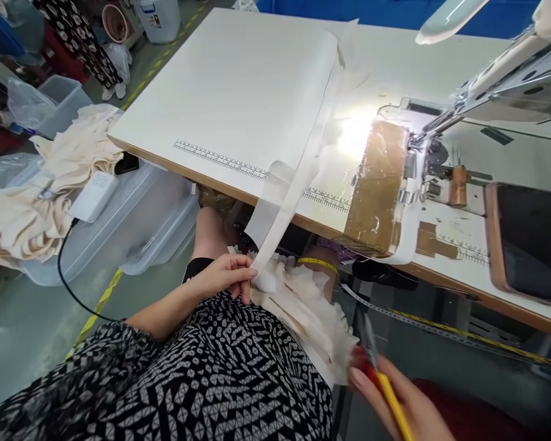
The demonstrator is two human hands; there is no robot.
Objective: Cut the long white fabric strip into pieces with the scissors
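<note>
My left hand [232, 275] pinches the lower end of a long white fabric strip [298, 187] above my lap. From there the strip runs up over the table edge and across the tabletop. Ruffled cream fabric pieces [298, 306] lie on my lap just right of that hand. At the lower right, my right hand [408, 404] is closed around scissors [388, 392] with red and yellow handles, their blades pointing up and blurred by motion. The scissors are apart from the strip and close to the right edge of the lap fabric.
A sewing machine [509, 92] stands on the white table [239, 79], with a brown-taped block [379, 177] beside its needle area. A phone [532, 239] and a wooden-handled tool [458, 184] lie to the right. Cream fabric [32, 214] and a white power bank [94, 196] top the left bin [119, 220].
</note>
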